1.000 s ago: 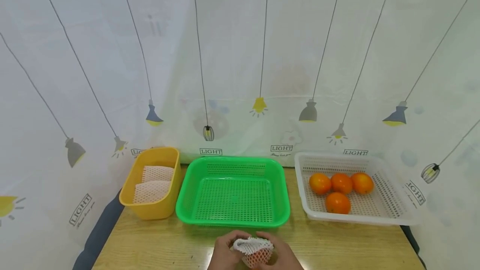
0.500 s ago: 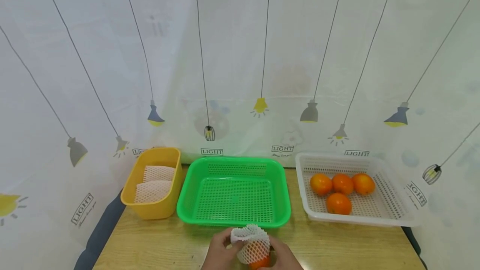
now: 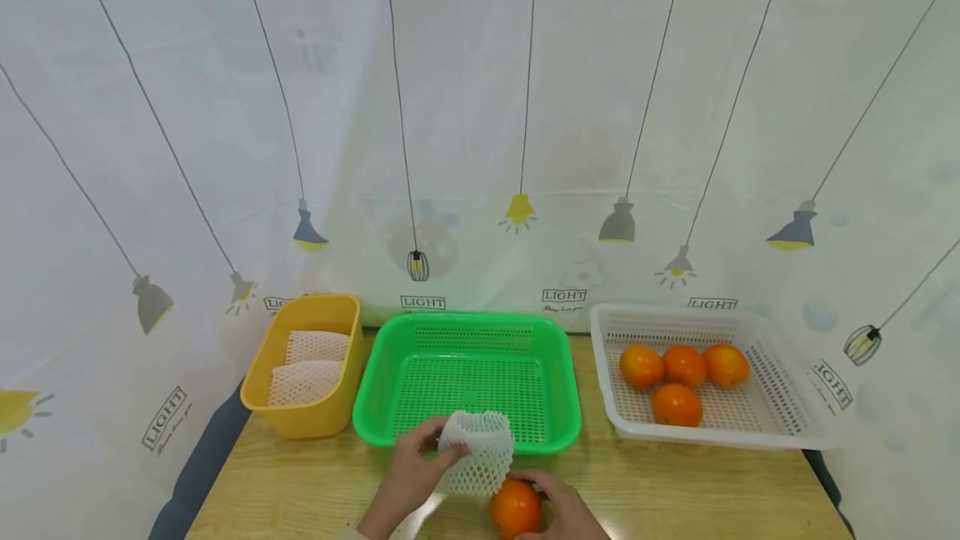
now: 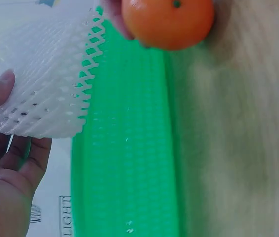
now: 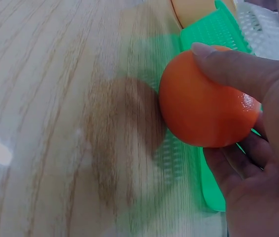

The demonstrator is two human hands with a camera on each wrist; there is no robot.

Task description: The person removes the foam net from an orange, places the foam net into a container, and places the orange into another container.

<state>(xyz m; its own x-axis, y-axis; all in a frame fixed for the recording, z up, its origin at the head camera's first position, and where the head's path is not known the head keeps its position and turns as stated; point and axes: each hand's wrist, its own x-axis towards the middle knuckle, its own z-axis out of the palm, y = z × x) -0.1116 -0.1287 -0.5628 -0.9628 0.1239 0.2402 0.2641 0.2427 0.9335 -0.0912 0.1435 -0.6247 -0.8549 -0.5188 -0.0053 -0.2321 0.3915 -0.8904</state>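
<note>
My left hand [image 3: 412, 469] pinches a white foam mesh sleeve [image 3: 480, 452] between thumb and fingers, in front of the green basket [image 3: 468, 445]. In the left wrist view the sleeve [image 4: 46, 94] hangs flat, its net edge toward the orange. My right hand [image 3: 566, 511] grips a bare orange [image 3: 516, 508] low over the wooden table, just right of the sleeve. The right wrist view has the thumb on top of the orange [image 5: 206, 101] and the fingers beneath it. Sleeve and orange are apart in the left wrist view.
Left of the green basket stands a yellow bin [image 3: 300, 423] with foam sleeves [image 3: 306, 382] inside. On the right, a white basket [image 3: 765, 438] holds several oranges [image 3: 677, 405]. A patterned curtain [image 3: 480, 107] hangs behind the wooden table [image 3: 300, 490].
The foam sleeve, earlier around the orange, has come off it. My left hand has moved up and left with the sleeve, while my right hand keeps the orange near the same place.
</note>
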